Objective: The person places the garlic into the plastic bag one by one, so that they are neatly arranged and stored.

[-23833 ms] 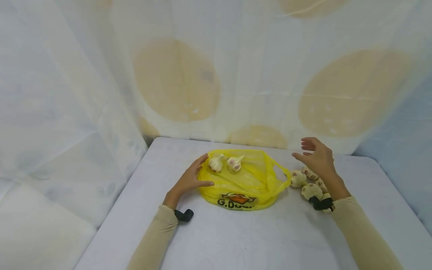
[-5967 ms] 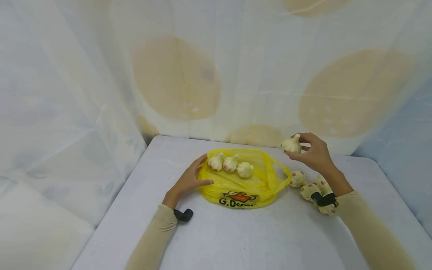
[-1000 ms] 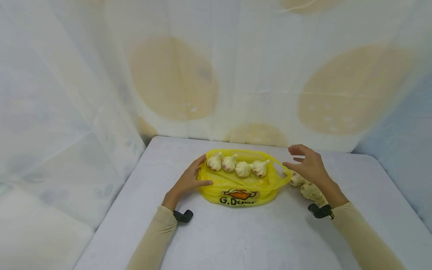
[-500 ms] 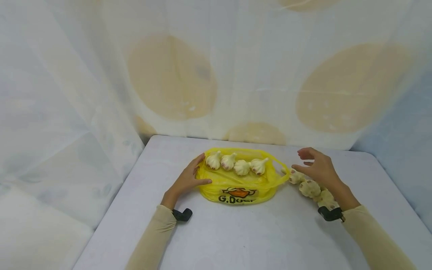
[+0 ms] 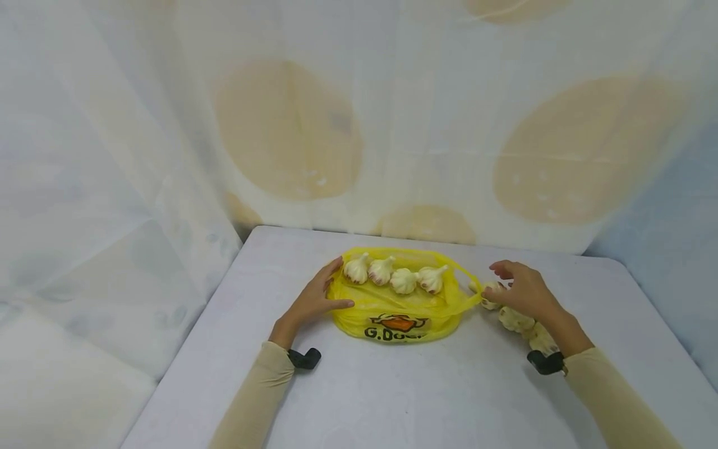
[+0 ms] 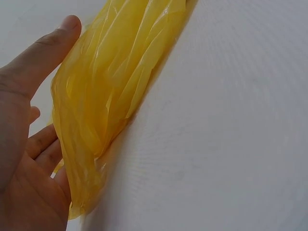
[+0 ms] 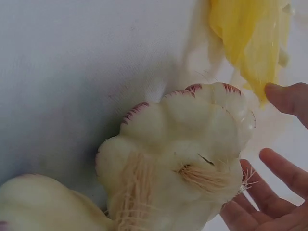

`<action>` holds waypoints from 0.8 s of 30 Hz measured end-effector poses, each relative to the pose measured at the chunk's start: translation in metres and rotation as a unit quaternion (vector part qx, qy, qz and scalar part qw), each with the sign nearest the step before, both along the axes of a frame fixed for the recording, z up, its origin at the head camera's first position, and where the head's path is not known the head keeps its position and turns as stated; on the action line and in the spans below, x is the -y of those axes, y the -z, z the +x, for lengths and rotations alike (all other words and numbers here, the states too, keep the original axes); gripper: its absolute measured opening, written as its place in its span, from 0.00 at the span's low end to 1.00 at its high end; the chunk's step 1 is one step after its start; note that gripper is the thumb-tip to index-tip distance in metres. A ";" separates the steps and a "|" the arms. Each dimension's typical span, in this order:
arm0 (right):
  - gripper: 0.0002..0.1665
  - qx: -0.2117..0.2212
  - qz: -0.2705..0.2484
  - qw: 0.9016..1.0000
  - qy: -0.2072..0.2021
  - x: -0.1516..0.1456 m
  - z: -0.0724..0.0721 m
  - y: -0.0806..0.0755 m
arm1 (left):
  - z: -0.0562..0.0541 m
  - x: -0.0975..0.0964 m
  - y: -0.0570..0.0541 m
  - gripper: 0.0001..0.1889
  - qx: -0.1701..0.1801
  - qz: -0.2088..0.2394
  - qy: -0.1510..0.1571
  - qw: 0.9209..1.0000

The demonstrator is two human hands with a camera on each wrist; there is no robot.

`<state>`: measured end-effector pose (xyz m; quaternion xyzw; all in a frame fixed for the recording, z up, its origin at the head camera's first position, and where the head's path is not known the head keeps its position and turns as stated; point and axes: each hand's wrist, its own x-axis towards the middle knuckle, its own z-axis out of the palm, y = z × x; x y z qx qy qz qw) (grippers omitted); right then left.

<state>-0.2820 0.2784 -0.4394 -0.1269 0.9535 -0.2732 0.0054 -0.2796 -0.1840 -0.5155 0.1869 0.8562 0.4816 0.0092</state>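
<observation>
A yellow plastic bag (image 5: 404,312) with a printed duck logo lies open on the table. Inside it several garlic bulbs (image 5: 402,281) sit in a row. My left hand (image 5: 314,300) rests against the bag's left side, thumb in front and fingers behind; in the left wrist view its fingers (image 6: 45,149) touch the crinkled plastic. Right of the bag, my right hand (image 5: 527,290) reaches over loose garlic bulbs (image 5: 515,319), thumb and fingers spread apart. The right wrist view shows a garlic bulb (image 7: 178,159) with roots close to those fingertips, not gripped. My forearm partly hides the loose bulbs.
The white table (image 5: 359,393) ends at a pale curtain (image 5: 426,125) with tan spots behind it. More pale cloth (image 5: 84,249) hangs at the left. One bag handle (image 5: 468,302) stretches right toward the loose bulbs.
Garlic bulbs have been added to the row in the bag, and fewer lie loose. Since a second ago my right hand has moved right and down to the loose bulbs. My left hand stays put.
</observation>
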 end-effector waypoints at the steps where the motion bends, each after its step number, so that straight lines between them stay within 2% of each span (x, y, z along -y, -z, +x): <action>1: 0.41 0.004 0.005 1.000 -0.002 0.001 0.000 0.000 | 0.000 0.000 0.000 0.55 -0.001 0.000 0.000 1.000; 8: 0.41 0.017 0.031 0.999 -0.010 0.004 -0.001 0.003 | 0.001 0.001 0.000 0.55 -0.004 -0.002 0.001 1.000; 15: 0.37 -0.001 0.031 0.999 -0.013 0.003 0.001 0.004 | 0.000 0.001 0.001 0.55 -0.007 -0.005 -0.001 1.000; 24: 0.34 0.006 0.036 0.999 -0.004 0.004 0.002 0.003 | 0.000 0.001 0.001 0.55 -0.009 -0.007 0.001 1.000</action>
